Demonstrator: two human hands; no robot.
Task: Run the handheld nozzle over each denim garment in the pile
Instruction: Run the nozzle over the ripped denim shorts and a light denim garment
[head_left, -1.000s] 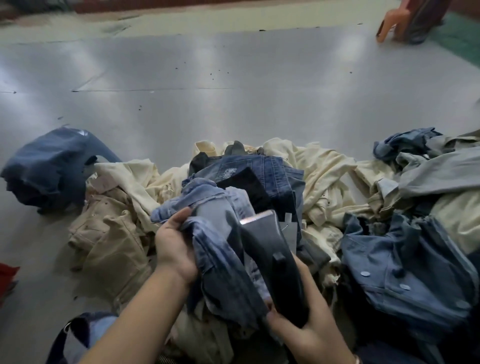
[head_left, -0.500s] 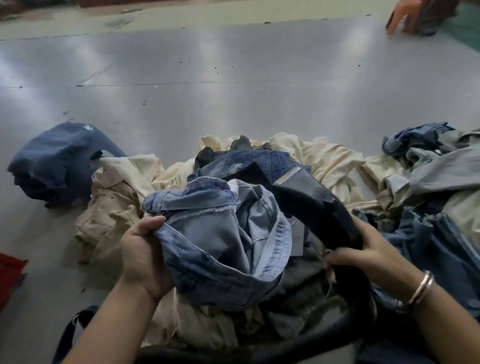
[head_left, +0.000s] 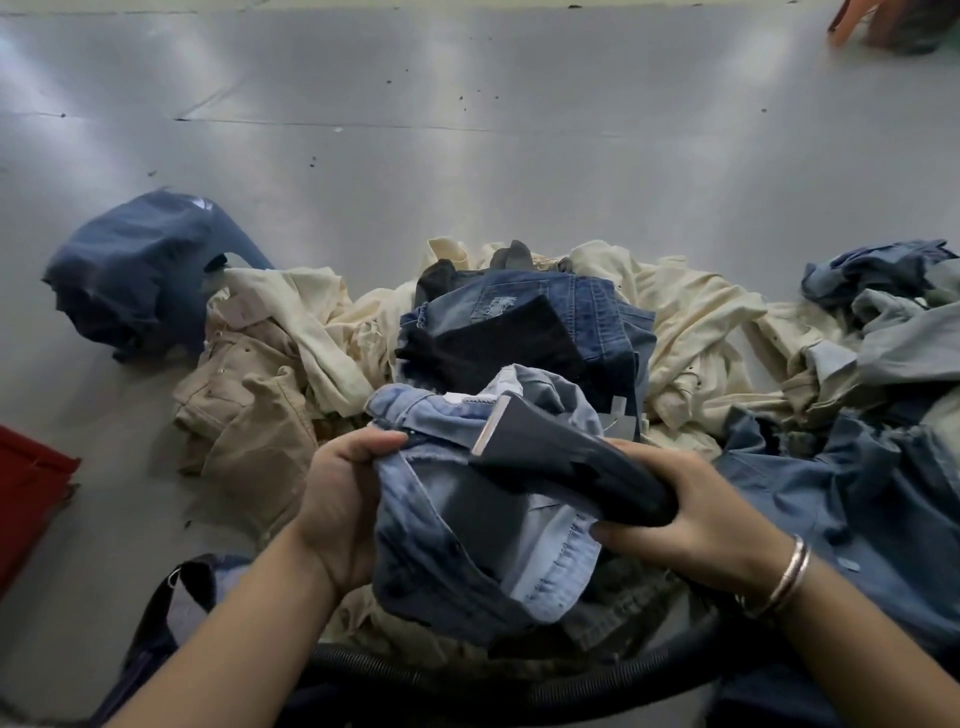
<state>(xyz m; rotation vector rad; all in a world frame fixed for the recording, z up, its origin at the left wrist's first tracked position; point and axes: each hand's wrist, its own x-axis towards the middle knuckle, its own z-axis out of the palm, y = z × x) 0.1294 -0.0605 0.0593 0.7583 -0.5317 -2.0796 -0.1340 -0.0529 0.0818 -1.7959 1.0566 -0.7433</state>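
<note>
Both our hands are gripping: the left hand (head_left: 340, 506) bunches the light denim garment (head_left: 462, 530) atop the pile (head_left: 701, 332), the right hand (head_left: 691, 514) holds the nozzle (head_left: 561, 457). Half a second ago the nozzle pointed away over darker jeans; its flat mouth now presses the waistband.

Light-blue denim garment (head_left: 467, 530), dark-grey nozzle (head_left: 566, 462), cream clothes (head_left: 691, 322)

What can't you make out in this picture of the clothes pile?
- Nozzle mouth: faces away, against the light denim garment held by the left hand.
- Black hose: cut off by the bottom edge.
- Right hand fingertips: hidden under the nozzle handle.
- Orange object: cut off at the top edge.
</note>
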